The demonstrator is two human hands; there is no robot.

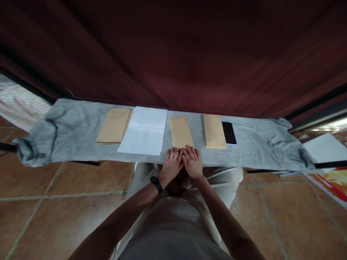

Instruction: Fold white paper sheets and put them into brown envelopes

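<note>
A brown paper envelope (pixel 181 130) lies slightly tilted on the grey cloth, its near end under my fingertips. My left hand (pixel 172 162) rests on the left side of that end, fingers stretched out flat; a dark band circles the wrist. Beside it, my right hand (pixel 193 161) lies flat on the right side, with the two thumbs close together. What is under the fingers is hidden. Left of the envelope are white paper sheets (pixel 145 130), which lie next to a stack of brown envelopes (pixel 113 125). To the right sits another pile of brown envelopes (pixel 214 131).
A dark phone (pixel 230 133) is partly tucked beside the right-hand envelopes. The grey cloth (pixel 260 141) covers a narrow table, with a dark red curtain (pixel 173 54) hanging behind. White papers (pixel 325 148) show at the far right, above the tiled floor (pixel 89 206).
</note>
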